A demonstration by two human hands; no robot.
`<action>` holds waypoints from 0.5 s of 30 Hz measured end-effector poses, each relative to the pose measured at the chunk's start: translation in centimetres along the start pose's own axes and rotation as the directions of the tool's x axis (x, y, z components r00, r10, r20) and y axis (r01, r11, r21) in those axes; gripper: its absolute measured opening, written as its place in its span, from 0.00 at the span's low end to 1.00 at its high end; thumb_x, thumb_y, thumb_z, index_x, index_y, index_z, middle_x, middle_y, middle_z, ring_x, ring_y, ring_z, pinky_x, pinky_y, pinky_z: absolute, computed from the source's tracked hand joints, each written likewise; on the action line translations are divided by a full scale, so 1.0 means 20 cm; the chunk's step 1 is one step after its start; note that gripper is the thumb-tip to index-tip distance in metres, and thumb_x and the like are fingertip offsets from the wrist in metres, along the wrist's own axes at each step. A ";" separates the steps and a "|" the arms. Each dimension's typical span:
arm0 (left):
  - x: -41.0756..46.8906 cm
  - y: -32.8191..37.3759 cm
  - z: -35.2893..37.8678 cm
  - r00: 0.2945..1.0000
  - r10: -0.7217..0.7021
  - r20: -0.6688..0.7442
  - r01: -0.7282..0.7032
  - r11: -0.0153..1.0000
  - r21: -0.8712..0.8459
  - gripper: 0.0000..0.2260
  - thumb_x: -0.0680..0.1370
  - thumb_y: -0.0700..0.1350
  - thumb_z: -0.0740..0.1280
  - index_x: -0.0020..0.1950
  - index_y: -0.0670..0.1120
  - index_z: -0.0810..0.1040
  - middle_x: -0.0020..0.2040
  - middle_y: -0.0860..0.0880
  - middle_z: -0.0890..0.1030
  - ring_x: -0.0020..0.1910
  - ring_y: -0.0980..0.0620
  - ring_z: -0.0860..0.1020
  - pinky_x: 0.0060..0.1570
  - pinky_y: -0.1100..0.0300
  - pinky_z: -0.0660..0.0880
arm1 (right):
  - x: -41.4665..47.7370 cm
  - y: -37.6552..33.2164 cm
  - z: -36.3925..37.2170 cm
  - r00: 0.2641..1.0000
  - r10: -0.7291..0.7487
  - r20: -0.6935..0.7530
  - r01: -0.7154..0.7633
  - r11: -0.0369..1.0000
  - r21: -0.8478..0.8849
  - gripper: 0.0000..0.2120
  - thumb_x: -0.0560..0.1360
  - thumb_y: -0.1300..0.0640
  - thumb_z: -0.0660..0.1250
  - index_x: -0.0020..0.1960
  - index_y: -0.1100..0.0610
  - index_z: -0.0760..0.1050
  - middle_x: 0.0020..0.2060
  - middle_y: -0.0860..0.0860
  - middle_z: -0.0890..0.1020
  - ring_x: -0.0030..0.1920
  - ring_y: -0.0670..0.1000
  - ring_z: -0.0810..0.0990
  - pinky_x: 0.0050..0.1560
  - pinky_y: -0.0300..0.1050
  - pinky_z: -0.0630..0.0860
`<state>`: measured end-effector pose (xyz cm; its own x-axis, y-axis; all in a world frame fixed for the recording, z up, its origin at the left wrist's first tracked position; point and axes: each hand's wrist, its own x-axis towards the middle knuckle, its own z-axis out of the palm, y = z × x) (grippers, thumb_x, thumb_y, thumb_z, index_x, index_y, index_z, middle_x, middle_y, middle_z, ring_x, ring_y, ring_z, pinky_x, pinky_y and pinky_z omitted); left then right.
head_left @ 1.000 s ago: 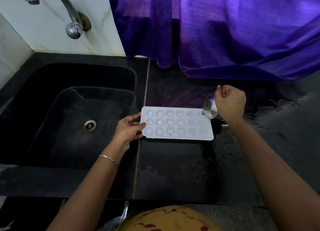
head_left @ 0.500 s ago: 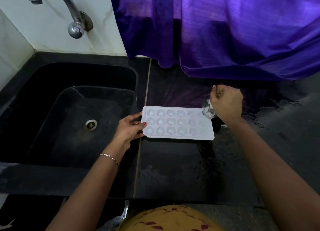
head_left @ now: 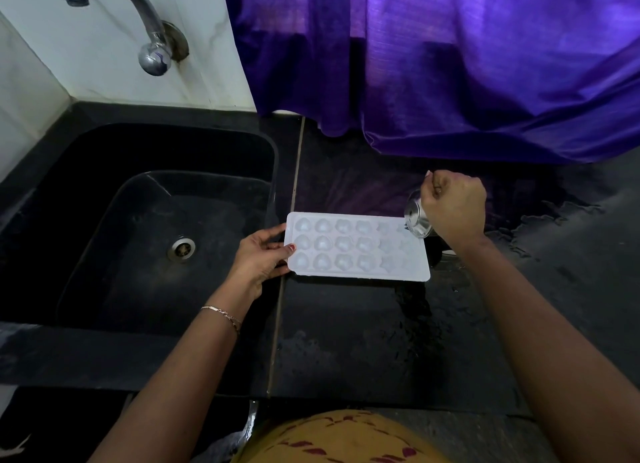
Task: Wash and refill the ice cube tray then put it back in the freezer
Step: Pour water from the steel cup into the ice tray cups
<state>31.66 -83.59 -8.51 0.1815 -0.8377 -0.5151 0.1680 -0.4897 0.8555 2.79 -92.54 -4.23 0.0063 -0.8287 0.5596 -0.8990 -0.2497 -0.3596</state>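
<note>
On black desk (head_left: 346, 341), just right of sink (head_left: 138, 220): white ice cube tray (head_left: 356, 247) lies flat, long side toward me. My left hand (head_left: 258, 256) grips tray's left short edge, thumb on rim. My right hand (head_left: 453, 208) closed round small steel cup (head_left: 417, 218); cup tipped, mouth over tray's far right corner. Fill level of cells: cannot tell. Desk wet around tray's right end. Tap (head_left: 152, 46) above sink. Purple curtain (head_left: 450, 64) hangs behind.

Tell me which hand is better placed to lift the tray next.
Left. The left hand holds the ice cube tray at its sink-side end; the right hand is busy gripping a tilted steel cup at the other end.
</note>
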 end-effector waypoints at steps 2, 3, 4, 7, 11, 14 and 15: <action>0.00 0.00 0.00 1.000 0.002 0.000 -0.002 1.000 0.001 0.20 0.73 0.34 0.72 0.63 0.47 0.78 0.56 0.38 0.81 0.46 0.49 0.82 0.33 0.62 0.80 | 0.00 0.00 0.00 0.999 0.052 0.005 -0.052 0.998 0.023 0.25 0.77 0.59 0.62 0.27 0.49 0.53 0.20 0.44 0.58 0.21 0.48 0.57 0.35 0.41 0.61; 0.00 0.00 0.00 1.000 0.004 0.000 -0.004 1.000 0.001 0.20 0.73 0.34 0.72 0.63 0.47 0.78 0.57 0.38 0.81 0.46 0.49 0.82 0.34 0.62 0.80 | 0.00 0.01 -0.01 0.997 0.079 0.007 -0.079 0.996 0.040 0.24 0.77 0.59 0.62 0.27 0.50 0.54 0.20 0.45 0.58 0.22 0.47 0.57 0.33 0.39 0.59; 0.00 0.00 0.00 1.000 0.005 0.000 -0.005 1.000 0.001 0.20 0.73 0.34 0.72 0.63 0.47 0.78 0.57 0.37 0.81 0.47 0.49 0.82 0.34 0.61 0.80 | 0.00 0.01 -0.01 0.994 0.108 0.010 -0.109 0.993 0.055 0.24 0.77 0.59 0.62 0.27 0.51 0.55 0.20 0.45 0.58 0.22 0.47 0.57 0.29 0.37 0.56; 0.01 0.00 0.00 1.000 0.003 0.000 -0.003 1.000 0.001 0.20 0.73 0.34 0.72 0.63 0.47 0.79 0.55 0.38 0.81 0.46 0.49 0.82 0.35 0.61 0.81 | -0.01 0.03 -0.02 0.975 0.222 0.024 -0.223 0.970 0.092 0.24 0.77 0.57 0.62 0.26 0.52 0.55 0.21 0.47 0.60 0.22 0.46 0.57 0.25 0.35 0.56; 0.01 -0.01 0.00 1.000 0.006 0.002 -0.006 1.000 0.000 0.20 0.73 0.34 0.72 0.63 0.47 0.78 0.50 0.42 0.81 0.44 0.51 0.82 0.33 0.62 0.80 | -0.01 0.02 -0.03 0.944 0.328 0.036 -0.329 0.930 0.164 0.23 0.77 0.57 0.62 0.26 0.54 0.56 0.21 0.48 0.60 0.23 0.48 0.57 0.25 0.35 0.59; 0.01 0.00 0.00 1.000 0.008 0.004 -0.008 1.000 -0.003 0.19 0.73 0.34 0.72 0.63 0.48 0.79 0.48 0.43 0.81 0.42 0.51 0.82 0.33 0.62 0.79 | 0.00 0.00 -0.03 0.942 0.332 0.044 -0.334 0.923 0.191 0.23 0.77 0.57 0.62 0.27 0.54 0.56 0.21 0.48 0.60 0.23 0.47 0.57 0.26 0.35 0.59; 0.01 0.00 0.00 1.000 0.008 0.003 -0.008 1.000 -0.007 0.19 0.73 0.34 0.72 0.62 0.48 0.79 0.48 0.43 0.81 0.42 0.52 0.82 0.32 0.62 0.79 | 0.00 0.00 -0.02 0.946 0.320 0.048 -0.323 0.927 0.191 0.23 0.77 0.56 0.62 0.27 0.54 0.56 0.21 0.48 0.60 0.23 0.47 0.57 0.26 0.35 0.58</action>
<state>31.69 -83.65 -8.66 0.1802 -0.8422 -0.5082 0.1733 -0.4814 0.8592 2.68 -92.27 -3.87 -0.2604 -0.8879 0.3792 -0.7522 -0.0596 -0.6562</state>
